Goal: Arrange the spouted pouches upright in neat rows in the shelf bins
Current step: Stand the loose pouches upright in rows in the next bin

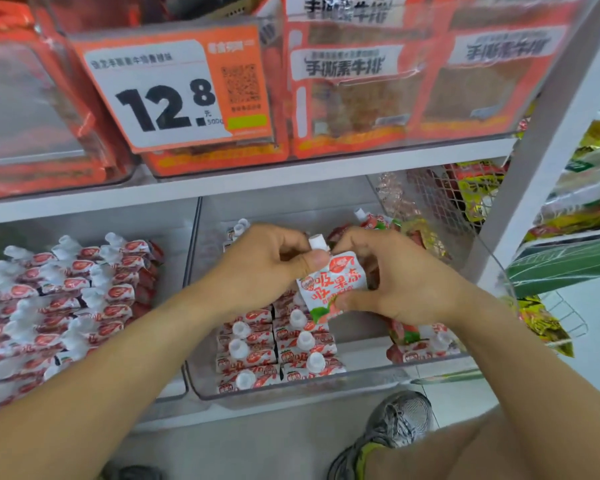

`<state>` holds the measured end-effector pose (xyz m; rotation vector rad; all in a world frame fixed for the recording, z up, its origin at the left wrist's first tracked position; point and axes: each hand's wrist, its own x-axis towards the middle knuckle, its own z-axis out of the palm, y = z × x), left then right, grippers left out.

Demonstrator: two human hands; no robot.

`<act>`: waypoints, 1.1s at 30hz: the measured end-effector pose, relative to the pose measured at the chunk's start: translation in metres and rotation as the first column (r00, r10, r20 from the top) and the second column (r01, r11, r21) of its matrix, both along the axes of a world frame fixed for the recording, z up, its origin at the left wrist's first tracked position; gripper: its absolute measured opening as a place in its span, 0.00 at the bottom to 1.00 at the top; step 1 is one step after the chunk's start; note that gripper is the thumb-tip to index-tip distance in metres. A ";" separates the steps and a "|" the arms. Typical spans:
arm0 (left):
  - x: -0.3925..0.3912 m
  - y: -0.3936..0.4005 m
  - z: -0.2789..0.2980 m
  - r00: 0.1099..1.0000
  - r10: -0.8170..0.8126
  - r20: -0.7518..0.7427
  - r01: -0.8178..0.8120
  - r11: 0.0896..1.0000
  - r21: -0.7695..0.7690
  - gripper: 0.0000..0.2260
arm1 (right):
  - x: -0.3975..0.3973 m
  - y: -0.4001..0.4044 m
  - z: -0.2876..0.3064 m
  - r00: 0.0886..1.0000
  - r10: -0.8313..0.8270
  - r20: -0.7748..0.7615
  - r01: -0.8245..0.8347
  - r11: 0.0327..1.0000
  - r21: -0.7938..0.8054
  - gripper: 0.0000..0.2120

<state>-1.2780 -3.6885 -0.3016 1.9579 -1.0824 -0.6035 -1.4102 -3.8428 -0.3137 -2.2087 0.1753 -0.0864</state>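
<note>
Both hands hold one spouted pouch (329, 289) at centre frame, above the middle bin (361, 379): the left hand (271, 265) pinches its upper edge beside the white cap, the right hand (392, 282) curls round its right side and lower edge. To seat it well, keep the cap uppermost, face forward, and lower it into line with the two upright rows (278, 348) at lower centre. Loose pouches (416, 337) lie tumbled on that bin's right side. The left bin (184, 386), lower left, holds leaning rows (66, 289).
</note>
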 end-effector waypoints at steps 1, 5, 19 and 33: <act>0.000 -0.001 0.000 1.000 0.001 0.023 -0.001 1.000 -0.013 0.07 | 0.003 -0.002 0.002 1.000 -0.019 0.025 0.022 0.996 -0.089 0.18; 0.004 0.010 0.007 0.976 0.026 0.216 -0.018 0.999 -0.041 0.13 | 0.014 -0.012 0.006 0.969 -0.179 0.172 0.201 0.973 -0.117 0.17; 0.047 0.083 -0.023 0.848 0.509 0.149 -0.491 0.859 -0.143 0.19 | 0.129 -0.014 -0.038 0.936 -0.272 0.225 0.327 0.907 -0.264 0.14; 0.051 0.085 -0.050 0.837 0.544 -0.054 -0.535 0.795 -0.286 0.19 | 0.131 -0.030 -0.035 0.957 -0.287 0.036 0.283 0.902 -0.327 0.11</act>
